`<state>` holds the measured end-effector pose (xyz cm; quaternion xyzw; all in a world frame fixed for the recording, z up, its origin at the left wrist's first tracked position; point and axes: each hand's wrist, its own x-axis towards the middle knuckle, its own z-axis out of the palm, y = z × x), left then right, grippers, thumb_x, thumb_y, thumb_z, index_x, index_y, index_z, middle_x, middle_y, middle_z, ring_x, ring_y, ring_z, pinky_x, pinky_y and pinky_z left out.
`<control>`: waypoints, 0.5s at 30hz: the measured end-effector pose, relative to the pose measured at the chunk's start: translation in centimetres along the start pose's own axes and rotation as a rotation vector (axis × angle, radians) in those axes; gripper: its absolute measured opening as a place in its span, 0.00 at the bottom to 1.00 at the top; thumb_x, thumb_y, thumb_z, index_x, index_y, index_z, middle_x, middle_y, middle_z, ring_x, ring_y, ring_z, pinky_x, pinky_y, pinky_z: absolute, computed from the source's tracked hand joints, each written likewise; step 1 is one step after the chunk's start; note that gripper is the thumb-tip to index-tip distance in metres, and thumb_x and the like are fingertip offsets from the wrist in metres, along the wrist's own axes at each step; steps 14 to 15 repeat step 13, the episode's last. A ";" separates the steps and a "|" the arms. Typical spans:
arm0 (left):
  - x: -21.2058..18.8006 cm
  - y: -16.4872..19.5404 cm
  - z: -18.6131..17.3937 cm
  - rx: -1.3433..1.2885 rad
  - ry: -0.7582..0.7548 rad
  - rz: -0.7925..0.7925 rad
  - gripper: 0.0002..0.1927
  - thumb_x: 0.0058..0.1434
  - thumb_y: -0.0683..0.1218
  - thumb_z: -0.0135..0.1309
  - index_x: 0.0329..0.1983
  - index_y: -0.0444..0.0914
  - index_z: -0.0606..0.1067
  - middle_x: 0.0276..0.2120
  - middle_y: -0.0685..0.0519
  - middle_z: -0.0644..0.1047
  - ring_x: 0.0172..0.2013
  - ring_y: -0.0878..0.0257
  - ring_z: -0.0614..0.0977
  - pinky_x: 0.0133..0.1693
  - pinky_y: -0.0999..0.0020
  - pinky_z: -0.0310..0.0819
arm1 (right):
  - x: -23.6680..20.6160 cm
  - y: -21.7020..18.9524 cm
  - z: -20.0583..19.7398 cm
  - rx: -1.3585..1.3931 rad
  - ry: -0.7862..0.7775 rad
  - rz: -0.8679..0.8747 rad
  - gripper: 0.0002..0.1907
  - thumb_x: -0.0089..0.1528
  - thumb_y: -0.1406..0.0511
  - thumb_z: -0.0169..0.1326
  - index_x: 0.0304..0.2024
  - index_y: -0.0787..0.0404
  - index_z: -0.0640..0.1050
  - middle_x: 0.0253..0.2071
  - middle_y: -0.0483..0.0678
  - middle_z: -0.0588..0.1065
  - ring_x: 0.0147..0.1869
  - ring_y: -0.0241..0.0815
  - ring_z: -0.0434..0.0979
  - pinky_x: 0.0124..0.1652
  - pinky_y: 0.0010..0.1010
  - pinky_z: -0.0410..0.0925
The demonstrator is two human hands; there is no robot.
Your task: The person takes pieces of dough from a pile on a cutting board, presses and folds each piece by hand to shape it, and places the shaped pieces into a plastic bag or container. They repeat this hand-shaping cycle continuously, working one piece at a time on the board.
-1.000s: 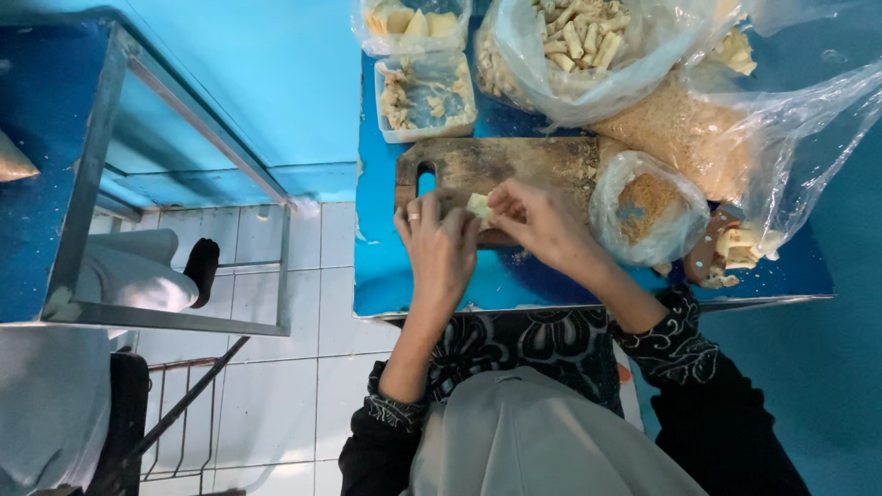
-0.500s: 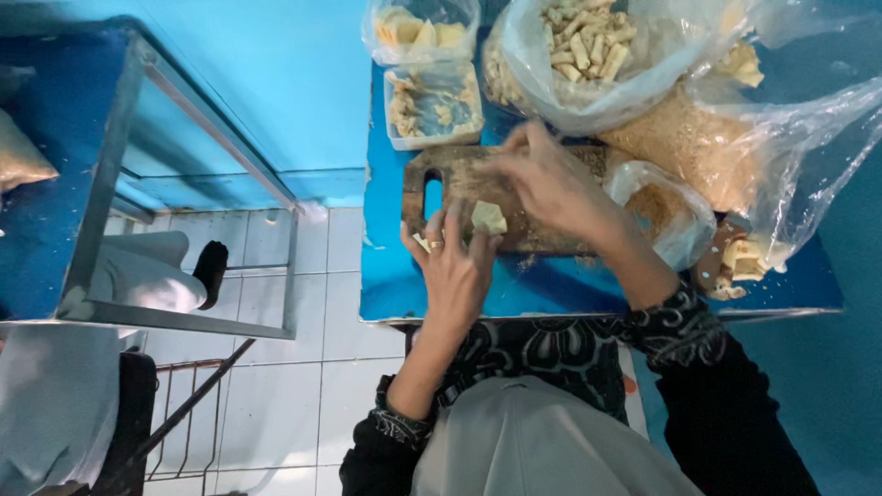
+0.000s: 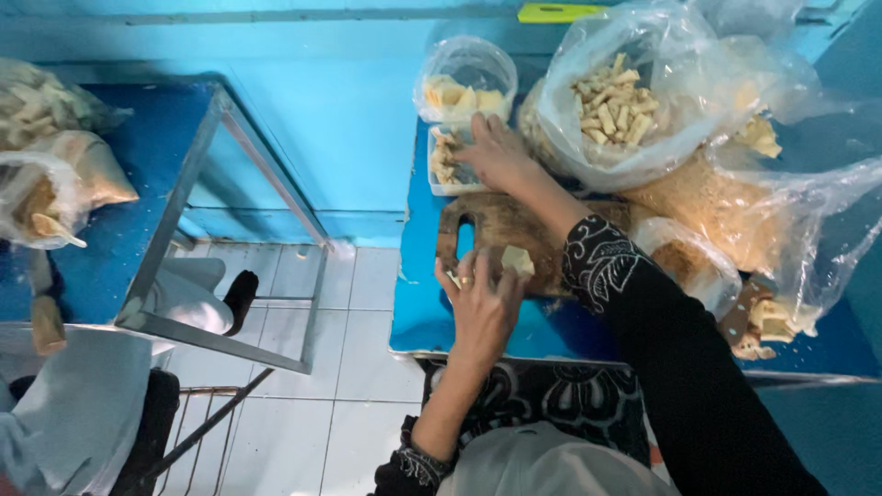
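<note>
Dough piece [image 3: 517,262], pale and folded, is sitting at our fingertips over the wooden cutting board [image 3: 514,230], which is serving as our landmark on the blue table [image 3: 413,321]. We are pinching the piece lightly with our left hand [image 3: 480,308], thumb and forefingers closing on its near edge, a ring showing on one finger; it looks to us as though the grip is kept loose so the soft wrapper does not crush. The piece is roughly wedge-shaped, and its long axis appears to be running away from us, up the board, though it is too small for us to be sure which end is pointed. Our right hand [image 3: 496,152] is reaching beyond the far edge of the board, fingers spread and curling down onto the small clear tub [image 3: 450,161] of pale pieces; we cannot tell whether it is gripping anything. Just past that tub a round clear container [image 3: 464,83] of yellowish pieces is standing against the blue wall. To the right of the board, open plastic bags are crowding in: a large bag of pale sticks [image 3: 616,106] and a bag of crumbs [image 3: 717,211], probably kept within easy reach. Left of the board, well apart, a metal-framed stand [image 3: 220,211] is standing over the white tiled floor [image 3: 358,367].
</note>
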<state>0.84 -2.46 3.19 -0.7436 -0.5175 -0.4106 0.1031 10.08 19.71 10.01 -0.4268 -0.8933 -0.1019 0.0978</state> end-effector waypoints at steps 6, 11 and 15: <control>0.2 0.1 -0.2 -0.020 0.011 0.007 0.10 0.59 0.49 0.63 0.35 0.39 0.79 0.55 0.44 0.73 0.60 0.47 0.70 0.64 0.25 0.46 | 0.4 0.4 -1.1 0.096 -0.071 0.009 0.18 0.58 0.71 0.57 0.39 0.39 0.87 0.50 0.50 0.63 0.58 0.58 0.64 0.52 0.45 0.68; 1.5 0.6 -1.7 -0.012 0.002 0.002 0.09 0.61 0.49 0.62 0.35 0.39 0.79 0.53 0.44 0.73 0.60 0.47 0.70 0.65 0.25 0.46 | -2.1 1.3 -4.1 0.346 -0.006 -0.053 0.19 0.55 0.76 0.55 0.36 0.45 0.87 0.49 0.49 0.63 0.59 0.52 0.66 0.55 0.42 0.66; -0.1 1.3 -4.6 -0.020 -0.016 0.004 0.09 0.61 0.49 0.62 0.36 0.39 0.79 0.53 0.44 0.72 0.60 0.47 0.70 0.65 0.25 0.46 | -4.6 1.0 -5.5 0.319 -0.066 -0.111 0.23 0.53 0.78 0.54 0.40 0.44 0.86 0.52 0.49 0.63 0.61 0.52 0.66 0.55 0.43 0.65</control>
